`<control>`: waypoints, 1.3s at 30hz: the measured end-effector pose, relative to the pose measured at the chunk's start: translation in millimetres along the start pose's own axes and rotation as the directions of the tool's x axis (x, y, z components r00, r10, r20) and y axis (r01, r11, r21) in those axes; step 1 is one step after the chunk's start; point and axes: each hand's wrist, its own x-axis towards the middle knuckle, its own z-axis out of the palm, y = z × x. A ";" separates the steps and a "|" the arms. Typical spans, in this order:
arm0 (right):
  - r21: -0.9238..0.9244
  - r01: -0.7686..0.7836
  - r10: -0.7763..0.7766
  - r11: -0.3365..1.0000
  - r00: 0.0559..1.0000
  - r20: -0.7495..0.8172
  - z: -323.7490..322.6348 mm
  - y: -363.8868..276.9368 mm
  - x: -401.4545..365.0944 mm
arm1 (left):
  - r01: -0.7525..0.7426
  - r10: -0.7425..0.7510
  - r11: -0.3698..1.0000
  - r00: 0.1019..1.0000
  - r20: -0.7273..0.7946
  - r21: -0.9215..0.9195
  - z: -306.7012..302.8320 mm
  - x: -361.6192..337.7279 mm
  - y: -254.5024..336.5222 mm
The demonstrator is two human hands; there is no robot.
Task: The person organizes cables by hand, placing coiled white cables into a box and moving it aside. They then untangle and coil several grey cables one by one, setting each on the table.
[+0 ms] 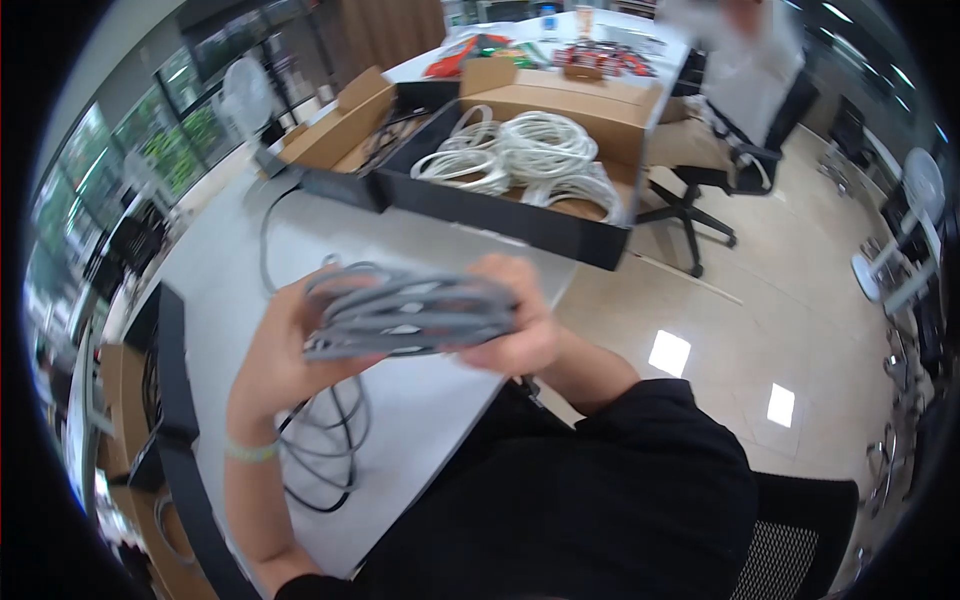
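A coiled grey cable (410, 312) is held up between both hands above the table edge, its loops stacked and slightly blurred. My left hand (283, 340) is wrapped round the coil's left end, with the thumb side underneath. At the coil's right end, my right hand (520, 318) grips it with closed fingers. Below the left hand, loose dark and grey cable loops (335, 450) lie on the white table (400, 235). A thin grey cable (265, 235) runs from these toward the back of the table.
A black box (500, 222) with bundles of white cable (545, 150) stands at the back, beside another open box (340, 185) with dark cables. More boxes (175, 380) are at the left. A person (745, 85) sits beyond on an office chair (700, 190).
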 end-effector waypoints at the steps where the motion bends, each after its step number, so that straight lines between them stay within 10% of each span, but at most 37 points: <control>1: 0.088 -0.008 0.025 0.996 0.981 -0.191 9.8 0.0 -0.3 | -0.049 0.046 0.995 0.998 -0.040 -0.084 3.9 -1.5 -7.0; 2: 0.177 -0.010 0.076 0.984 0.926 -0.371 19.4 -0.4 -1.1 | 0.011 -0.012 1.000 0.998 0.063 0.011 0.9 2.2 -4.6; 5: 0.487 0.107 -0.042 0.867 0.989 -0.142 9.6 18.3 4.0 | -0.082 0.064 0.979 0.993 -0.100 -0.186 14.1 7.6 -19.3; 12: 0.161 -0.094 0.131 0.983 0.963 -0.237 14.2 16.6 13.8 | 0.049 -0.029 0.997 0.956 -0.293 0.063 -5.6 2.3 -6.9; 15: 0.056 -0.237 0.244 0.970 0.952 -0.185 17.8 6.8 17.5 | -0.047 0.206 0.689 0.970 -0.133 0.723 -9.6 -0.7 -3.1; 18: -0.103 -0.397 0.387 0.912 0.916 -0.108 3.5 10.4 10.4 | -0.082 0.322 0.528 0.940 -0.110 0.845 0.4 -1.6 -4.1; 20: 0.163 -0.340 0.349 0.926 0.936 -0.031 -3.2 14.6 8.3 | -0.088 0.315 0.533 0.944 -0.100 0.842 5.4 -2.5 -0.6; 23: 0.240 -0.200 0.247 0.950 0.952 -0.184 10.0 15.8 5.8 | -0.181 0.398 0.603 0.912 -0.096 0.777 7.8 0.7 1.1; 25: 0.335 -0.089 0.178 0.938 0.953 -0.245 13.8 15.0 6.8 | -0.045 0.091 0.971 0.978 -0.189 0.234 1.8 1.5 8.1; 32: 0.520 0.054 0.219 0.852 0.867 -0.449 23.0 17.2 8.8 | -0.147 0.067 0.975 0.909 -0.412 -0.166 11.6 4.5 -1.3; 36: 0.527 0.102 0.164 0.844 0.886 -0.434 16.0 13.7 11.5 | 0.110 -0.132 0.956 0.989 -0.065 -0.272 6.6 8.4 -9.4; 39: 0.545 0.056 0.181 0.836 0.911 -0.370 10.1 16.3 16.4 | -0.085 0.046 0.980 0.977 -0.211 -0.181 21.3 8.2 -11.9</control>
